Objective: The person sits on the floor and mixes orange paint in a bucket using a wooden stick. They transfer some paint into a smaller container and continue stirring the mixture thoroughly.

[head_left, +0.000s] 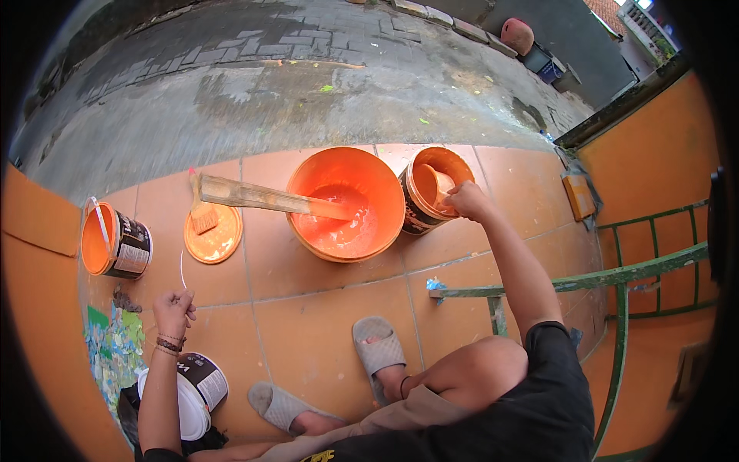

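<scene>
Tiled floor (331, 308): one tub (346, 163), three buckets (135, 242) (415, 212) (209, 379)

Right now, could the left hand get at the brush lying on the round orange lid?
Probably yes: nothing tall stands between the left hand and the brush, though that hand seems to pinch a thin white strip.

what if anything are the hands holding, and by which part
Right hand: an orange-coated scoop or cup, by its edge, inside the small paint bucket. Left hand: apparently a thin white strip, by its lower end.
</scene>
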Tool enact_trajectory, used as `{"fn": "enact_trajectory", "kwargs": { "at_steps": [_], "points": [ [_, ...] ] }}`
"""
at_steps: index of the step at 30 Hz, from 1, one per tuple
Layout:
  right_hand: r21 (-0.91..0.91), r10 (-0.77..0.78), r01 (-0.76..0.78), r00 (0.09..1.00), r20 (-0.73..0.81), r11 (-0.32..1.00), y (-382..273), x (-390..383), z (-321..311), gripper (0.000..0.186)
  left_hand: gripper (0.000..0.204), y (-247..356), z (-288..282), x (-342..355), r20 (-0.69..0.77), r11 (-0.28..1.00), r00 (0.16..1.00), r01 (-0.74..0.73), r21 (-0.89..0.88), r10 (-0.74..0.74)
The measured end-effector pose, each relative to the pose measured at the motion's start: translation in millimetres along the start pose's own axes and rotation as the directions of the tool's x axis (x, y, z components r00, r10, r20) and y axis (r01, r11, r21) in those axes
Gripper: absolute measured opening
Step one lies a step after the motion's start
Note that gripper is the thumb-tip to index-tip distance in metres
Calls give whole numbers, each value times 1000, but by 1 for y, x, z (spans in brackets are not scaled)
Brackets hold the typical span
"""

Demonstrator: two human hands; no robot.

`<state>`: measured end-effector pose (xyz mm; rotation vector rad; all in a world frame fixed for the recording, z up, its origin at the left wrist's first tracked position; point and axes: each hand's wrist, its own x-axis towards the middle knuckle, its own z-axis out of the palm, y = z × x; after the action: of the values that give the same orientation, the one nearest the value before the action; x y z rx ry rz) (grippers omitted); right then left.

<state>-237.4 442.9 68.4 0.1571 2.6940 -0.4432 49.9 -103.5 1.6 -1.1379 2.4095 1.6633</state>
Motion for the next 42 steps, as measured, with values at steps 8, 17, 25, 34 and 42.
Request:
{"fn": "enact_trajectory", "kwargs": {
  "at_steps": [8, 17, 25, 34, 42],
  "points": [
    [752, 258, -351, 935, 245, 558, 38, -15, 4, 16, 23, -11, 0, 8, -16, 999, 999, -35, -2, 35],
    [919, 181, -258, 961, 212, 297, 39, -59, 18, 19, 29, -22, 3, 21, 53, 998, 998, -18, -61, 21],
    [965, 175, -186, 972, 154, 186, 47, -77, 16, 20, 24, -9, 14, 21, 66, 999, 998, -11, -30, 13],
    [978, 176, -121, 980, 90, 172, 50, -89, 9, 24, 16, 5, 19, 15, 43, 999, 999, -28, 19, 27],
    [973, 162, -100, 985, 67, 206, 41, -98, 3, 29, 26, -8, 11, 22, -10, 998, 998, -55, -12, 54]
  ]
}}
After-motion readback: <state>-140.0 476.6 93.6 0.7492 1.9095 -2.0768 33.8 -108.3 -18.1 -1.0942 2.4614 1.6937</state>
